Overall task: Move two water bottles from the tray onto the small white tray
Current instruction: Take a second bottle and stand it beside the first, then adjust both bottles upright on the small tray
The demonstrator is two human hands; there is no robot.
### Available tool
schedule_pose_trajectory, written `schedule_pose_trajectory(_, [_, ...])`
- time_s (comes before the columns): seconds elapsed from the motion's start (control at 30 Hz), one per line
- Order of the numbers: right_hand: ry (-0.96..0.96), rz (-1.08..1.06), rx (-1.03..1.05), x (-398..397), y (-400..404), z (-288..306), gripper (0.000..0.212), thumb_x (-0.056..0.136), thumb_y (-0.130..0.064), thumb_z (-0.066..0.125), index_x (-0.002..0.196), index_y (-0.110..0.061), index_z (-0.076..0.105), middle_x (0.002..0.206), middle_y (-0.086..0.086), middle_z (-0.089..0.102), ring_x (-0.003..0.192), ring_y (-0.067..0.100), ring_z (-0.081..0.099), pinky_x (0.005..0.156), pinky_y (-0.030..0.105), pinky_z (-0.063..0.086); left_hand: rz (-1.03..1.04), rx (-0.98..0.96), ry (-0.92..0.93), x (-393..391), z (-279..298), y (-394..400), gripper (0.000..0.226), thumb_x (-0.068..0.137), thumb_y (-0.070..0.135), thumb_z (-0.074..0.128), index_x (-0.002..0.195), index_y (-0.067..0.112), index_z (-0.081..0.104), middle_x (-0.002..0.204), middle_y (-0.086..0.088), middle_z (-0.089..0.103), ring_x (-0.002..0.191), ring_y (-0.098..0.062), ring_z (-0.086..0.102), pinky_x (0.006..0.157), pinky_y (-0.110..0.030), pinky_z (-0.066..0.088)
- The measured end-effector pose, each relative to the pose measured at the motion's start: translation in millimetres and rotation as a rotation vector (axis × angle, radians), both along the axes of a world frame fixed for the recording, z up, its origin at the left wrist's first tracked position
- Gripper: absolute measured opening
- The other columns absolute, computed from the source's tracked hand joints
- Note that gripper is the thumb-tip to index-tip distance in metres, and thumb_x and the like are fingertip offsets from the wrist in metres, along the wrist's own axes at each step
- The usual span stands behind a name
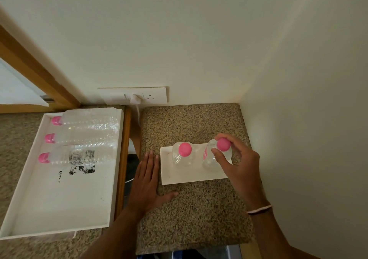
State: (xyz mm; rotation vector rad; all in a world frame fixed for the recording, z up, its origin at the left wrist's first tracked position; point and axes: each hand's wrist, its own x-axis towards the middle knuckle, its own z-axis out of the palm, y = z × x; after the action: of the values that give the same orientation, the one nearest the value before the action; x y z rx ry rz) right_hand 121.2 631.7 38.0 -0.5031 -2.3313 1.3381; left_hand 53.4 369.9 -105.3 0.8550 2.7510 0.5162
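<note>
Setting the second bottle (214, 157) down is the step in hand, as I judge it: the right hand (237, 165) holds this bottle near its pink cap, thumb and fingers pinching the neck from two sides, and the bottle stands on the right end of the small white tray (179, 177), a little tilted. The first bottle (184, 154) stands upright at the far left corner of the same tray, apart from the second one. The left hand (146, 181) lies flat on the speckled counter (199, 209) with the fingers spread and holds nothing; it is just beside the left edge of the small tray.

The next move calls for bringing the second bottle fully upright and then loosening the fingers gently (a clear bottle that leans can fall over when let go).

The large white tray (59, 209) on the left carries three more bottles (87, 138) lying along its far edge. The base of the second bottle is hidden by the hand, so I cannot tell if it rests flat. The near edge of the counter is cut off by the frame.
</note>
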Motion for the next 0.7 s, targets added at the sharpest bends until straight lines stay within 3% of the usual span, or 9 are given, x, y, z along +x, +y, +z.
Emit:
schedule_pose_trajectory(0.1, [-0.013,0.024,-0.018,-0.2,1.0,4.4,0.047,0.079,-0.021,0.085,0.123,-0.014,0.071,0.120,-0.003,0.074,0.114,0.011,0.070,0.099,0.038,0.058,-0.009,-0.026,-0.037,-0.7,4.7,0.0,0.130,0.071,0.094,0.046,0.159,0.008,0.003,0.170,-0.016,0.000,0.158,-0.030,-0.004,0.128,-0.056,0.015])
schedule_pose_trajectory(0.23, [-0.079,0.073,-0.085,6.7,13.5,11.7,0.069,0.076,-0.057,0.078,0.134,-0.024,0.063,0.134,-0.015,0.066,0.126,-0.005,0.058,0.102,0.010,0.045,-0.020,-0.048,-0.110,-2.3,14.9,-4.9,0.128,0.072,0.096,0.036,0.158,0.014,-0.011,0.169,-0.009,-0.015,0.157,-0.021,-0.017,0.130,-0.048,0.004])
schedule_pose_trajectory(0.3, [-0.093,0.012,-0.141,13.0,22.6,7.3,0.062,0.084,-0.063,0.064,0.136,-0.029,0.061,0.140,-0.014,0.063,0.131,-0.003,0.055,0.106,0.017,0.045,0.043,0.060,-0.136,0.4,25.9,-6.7,0.114,0.081,0.086,0.040,0.160,0.014,0.001,0.170,-0.006,-0.005,0.158,-0.020,-0.006,0.129,-0.043,0.009])
schedule_pose_trajectory(0.37, [-0.114,-0.095,-0.212,17.5,29.7,-4.5,0.059,0.092,-0.064,0.053,0.137,-0.026,0.061,0.140,-0.010,0.064,0.129,-0.001,0.057,0.104,0.021,0.046,0.184,0.222,-0.181,2.6,38.7,-4.9,0.081,0.094,0.063,0.050,0.156,0.016,0.026,0.166,-0.008,0.025,0.153,-0.023,0.024,0.123,-0.043,0.029])
schedule_pose_trajectory(0.43, [-0.236,-0.194,-0.193,18.1,34.7,-22.6,0.051,0.099,-0.051,0.053,0.136,-0.016,0.062,0.135,-0.001,0.067,0.122,0.006,0.062,0.099,0.020,0.048,0.333,0.417,-0.236,2.3,46.9,1.3,0.036,0.101,0.036,0.054,0.134,0.023,0.054,0.133,-0.005,0.060,0.124,-0.020,0.058,0.102,-0.041,0.051])
schedule_pose_trajectory(0.47, [-0.342,-0.218,-0.169,17.8,36.5,-33.2,0.044,0.101,-0.039,0.056,0.134,-0.009,0.062,0.131,0.007,0.069,0.118,0.015,0.065,0.096,0.024,0.050,0.417,0.492,-0.279,0.5,49.0,5.2,0.023,0.102,0.026,0.054,0.124,0.023,0.062,0.117,-0.003,0.068,0.110,-0.020,0.065,0.092,-0.039,0.055])
schedule_pose_trajectory(0.57, [-0.572,-0.212,-0.192,16.3,36.9,-64.1,0.028,0.097,-0.012,0.062,0.120,0.002,0.069,0.115,0.020,0.074,0.101,0.033,0.069,0.087,0.034,0.053,0.641,0.591,-0.545,-8.3,48.8,14.4,0.026,0.102,0.009,0.053,0.123,0.007,0.067,0.115,-0.012,0.073,0.102,-0.023,0.071,0.092,-0.045,0.060])
schedule_pose_trajectory(0.63, [-0.577,-0.204,-0.265,16.0,34.5,-75.3,0.022,0.093,-0.005,0.066,0.112,0.003,0.074,0.101,0.020,0.077,0.086,0.030,0.071,0.081,0.044,0.061,0.665,0.615,-0.689,-10.9,46.2,17.9,0.028,0.099,0.004,0.056,0.125,0.005,0.066,0.117,-0.012,0.072,0.096,-0.017,0.072,0.081,-0.035,0.065])
schedule_pose_trajectory(0.7, [-0.569,-0.211,-0.304,16.0,33.4,-81.8,0.016,0.090,0.002,0.068,0.103,0.007,0.075,0.095,0.022,0.076,0.078,0.031,0.073,0.074,0.050,0.064,0.662,0.578,-0.698,-11.0,43.8,21.9,0.030,0.096,0.002,0.061,0.125,0.005,0.066,0.112,-0.007,0.071,0.092,-0.014,0.071,0.067,-0.022,0.063])
